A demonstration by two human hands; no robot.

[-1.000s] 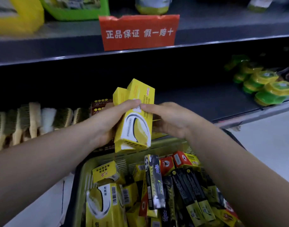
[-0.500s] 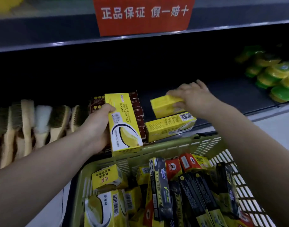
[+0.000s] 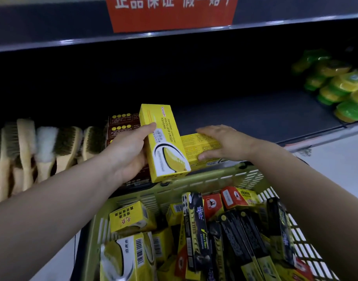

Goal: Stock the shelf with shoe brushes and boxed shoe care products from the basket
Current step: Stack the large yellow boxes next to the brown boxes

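The tall yellow box (image 3: 163, 142) stands nearly upright at the front edge of the shelf (image 3: 255, 118), gripped round its left side by the left hand (image 3: 127, 151), thumb across the printed face. Half a second ago the right hand (image 3: 224, 145) carried a smaller yellow carton (image 3: 196, 147) above the shelf. That carton now lies flat just right of the tall box, with the right hand spread over it, fingers straight, thumb at its front edge. One more item looks placed, and the tall box is probably next, into the gap beside the brown boxes (image 3: 121, 126). Left of those stands a row of shoe brushes (image 3: 46, 147). Below, the green basket (image 3: 204, 179) holds many yellow, black and red cartons, so much stocking remains. Green and yellow packs (image 3: 346, 88) sit far right.
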